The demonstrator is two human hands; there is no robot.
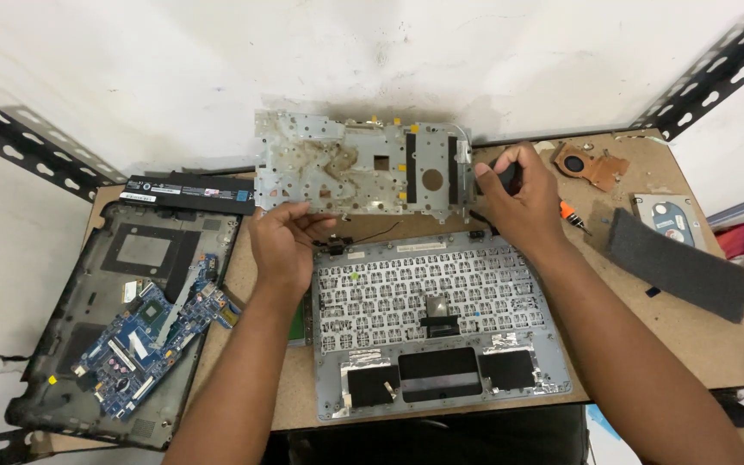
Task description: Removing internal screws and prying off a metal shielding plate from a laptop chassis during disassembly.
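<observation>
Two hands grip the perforated metal backing plate (359,164), lifted clear just behind the upturned keyboard deck (437,323): left hand (282,241) pinches its lower edge, right hand (514,194) clamps its right end. Judged thin, light, stiff but bendable, with sharp stamped edges; best held by opposite edges.

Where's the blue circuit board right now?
The blue circuit board lies at lower left, inside the dark laptop base shell, left of the left hand.

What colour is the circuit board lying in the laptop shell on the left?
Blue. The circuit board shows best in the head view, the only one.
</observation>
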